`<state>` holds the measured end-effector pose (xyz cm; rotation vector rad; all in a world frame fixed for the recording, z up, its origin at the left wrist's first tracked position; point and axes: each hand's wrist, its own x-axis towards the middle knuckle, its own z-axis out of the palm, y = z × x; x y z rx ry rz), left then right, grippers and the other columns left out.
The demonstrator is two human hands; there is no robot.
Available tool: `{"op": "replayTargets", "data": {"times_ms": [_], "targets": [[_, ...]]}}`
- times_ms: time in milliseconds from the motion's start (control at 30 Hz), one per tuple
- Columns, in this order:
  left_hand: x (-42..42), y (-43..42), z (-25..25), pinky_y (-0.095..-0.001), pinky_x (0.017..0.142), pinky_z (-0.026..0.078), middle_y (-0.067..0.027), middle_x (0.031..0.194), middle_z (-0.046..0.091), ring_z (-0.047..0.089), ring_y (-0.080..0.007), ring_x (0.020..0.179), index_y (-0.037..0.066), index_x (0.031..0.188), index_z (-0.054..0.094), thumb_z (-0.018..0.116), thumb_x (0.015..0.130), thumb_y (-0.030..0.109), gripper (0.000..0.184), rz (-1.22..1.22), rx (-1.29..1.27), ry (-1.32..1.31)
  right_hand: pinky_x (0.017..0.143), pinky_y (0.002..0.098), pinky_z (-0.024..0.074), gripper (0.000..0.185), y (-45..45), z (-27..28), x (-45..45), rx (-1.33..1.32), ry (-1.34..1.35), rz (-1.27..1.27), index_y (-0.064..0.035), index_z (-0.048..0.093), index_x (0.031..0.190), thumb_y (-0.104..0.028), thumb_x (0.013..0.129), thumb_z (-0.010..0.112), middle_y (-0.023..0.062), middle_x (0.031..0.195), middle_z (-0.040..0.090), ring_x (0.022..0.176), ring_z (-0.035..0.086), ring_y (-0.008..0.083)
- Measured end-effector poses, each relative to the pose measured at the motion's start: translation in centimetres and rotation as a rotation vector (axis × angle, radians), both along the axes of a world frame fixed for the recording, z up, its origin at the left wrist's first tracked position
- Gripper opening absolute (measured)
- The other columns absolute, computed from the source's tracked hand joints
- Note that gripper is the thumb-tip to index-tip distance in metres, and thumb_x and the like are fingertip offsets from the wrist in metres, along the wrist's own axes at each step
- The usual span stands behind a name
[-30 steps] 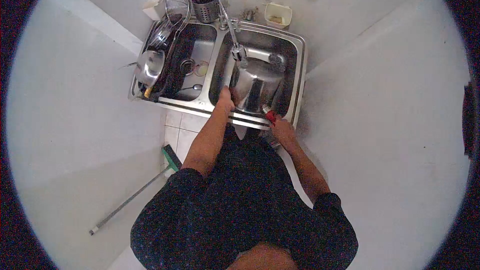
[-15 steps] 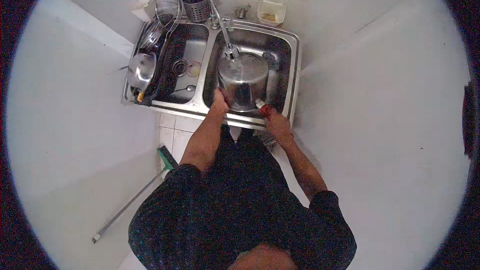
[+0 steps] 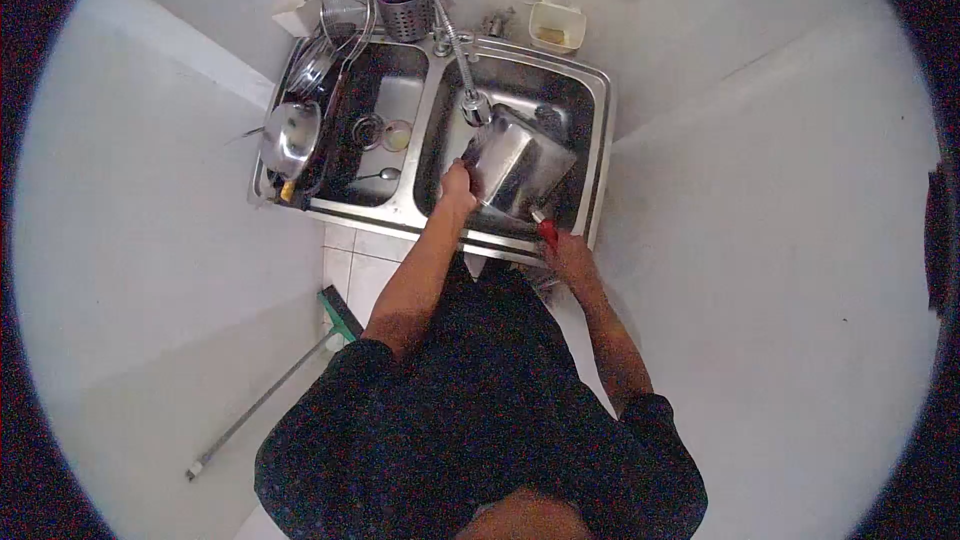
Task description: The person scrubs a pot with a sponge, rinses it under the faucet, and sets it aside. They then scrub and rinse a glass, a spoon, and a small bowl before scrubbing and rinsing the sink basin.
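A shiny metal saucepan (image 3: 515,165) is tilted on its side in the right basin, under the head of the tap (image 3: 476,108). My right hand (image 3: 572,260) is closed round the pan's red handle (image 3: 547,232). My left hand (image 3: 458,188) grips the pan's left side near its edge; some of its fingers are hidden behind the metal. The inside of the pan does not show from here.
The right basin (image 3: 600,130) adjoins a left basin (image 3: 395,80) with a spoon (image 3: 388,174) in it. At left lie a metal bowl (image 3: 290,140) and strainers (image 3: 348,10). Behind stand a cutlery holder (image 3: 408,20) and a white tub (image 3: 556,28). A squeegee (image 3: 342,315) leans below left.
The saucepan has turned from base-up onto its side, its base now facing away from the handle's earlier line. My left hand has moved up and right along with it.
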<state>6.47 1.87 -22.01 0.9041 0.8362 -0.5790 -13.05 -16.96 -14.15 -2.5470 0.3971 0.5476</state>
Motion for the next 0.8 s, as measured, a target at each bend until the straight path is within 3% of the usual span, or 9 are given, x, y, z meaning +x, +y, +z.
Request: {"op": "replayTargets", "data": {"times_ms": [67,267,367,467,567,800], "targets": [[-0.1,-0.8,2.6,-0.032,0.056,0.05,-0.0072,0.085,0.061,0.06,-0.0223,0.065,0.007,0.104,0.058,0.044,0.096,0.034,0.031,0.042,-0.055,-0.066,0.079,0.0523,0.0493,0.042,-0.3,-0.9,-0.4,0.002,0.013,0.009,-0.0022,0.055,0.107,-0.038,0.086,0.057,0.0255,0.091,0.064,0.088,0.061,0.0445],[0.1,0.2,3.6,-0.0379,0.059,0.055,-0.0092,0.088,0.061,0.061,-0.0224,0.068,0.005,0.106,0.054,0.042,0.098,0.033,0.032,-0.182,0.057,-0.105,0.082,0.0528,0.0472,0.043,0.3,0.3,-0.8,0.059,0.017,-0.027,-0.0013,0.056,0.106,-0.04,0.088,0.056,0.0263,0.092,0.063,0.09,0.059,0.046],[-1.3,0.0,8.5,-0.0259,0.039,0.039,-0.0045,0.085,0.059,0.057,-0.0153,0.061,0.01,0.105,0.052,0.043,0.099,0.032,0.025,-0.077,-0.159,-0.105,0.081,0.0533,0.0472,0.043,0.6,0.6,-1.0,0.038,0.051,-0.036,-0.0015,0.055,0.107,-0.04,0.089,0.055,0.0256,0.092,0.063,0.089,0.059,0.046],[-2.1,0.3,11.4,-0.0225,0.036,0.035,-0.0033,0.079,0.059,0.052,-0.0132,0.051,0.009,0.105,0.052,0.043,0.099,0.032,0.025,-0.058,-0.089,-0.088,0.079,0.0543,0.0473,0.043,1.2,2.7,-0.9,0.047,0.073,-0.033,-0.0022,0.054,0.109,-0.04,0.089,0.054,0.0249,0.091,0.063,0.087,0.06,0.0457],[-2.7,1.6,8.7,-0.0367,0.058,0.056,-0.0087,0.088,0.06,0.059,-0.0189,0.065,0.003,0.101,0.053,0.043,0.099,0.03,0.028,-0.171,-0.072,-0.218,0.077,0.0552,0.0472,0.042,1.8,3.3,-1.2,0.013,0.062,-0.057,-0.0026,0.053,0.11,-0.039,0.089,0.054,0.0251,0.09,0.063,0.085,0.061,0.0451],[-3.3,1.1,11.6,-0.0335,0.053,0.053,-0.0065,0.078,0.059,0.055,-0.0163,0.055,0.003,0.097,0.054,0.048,0.098,0.027,0.024,-0.183,-0.176,-0.21,0.076,0.0543,0.0469,0.041,1.6,2.8,-2.4,0.018,-0.004,-0.054,-0.0046,0.052,0.113,-0.038,0.089,0.055,0.0242,0.093,0.063,0.087,0.06,0.0439]]}}
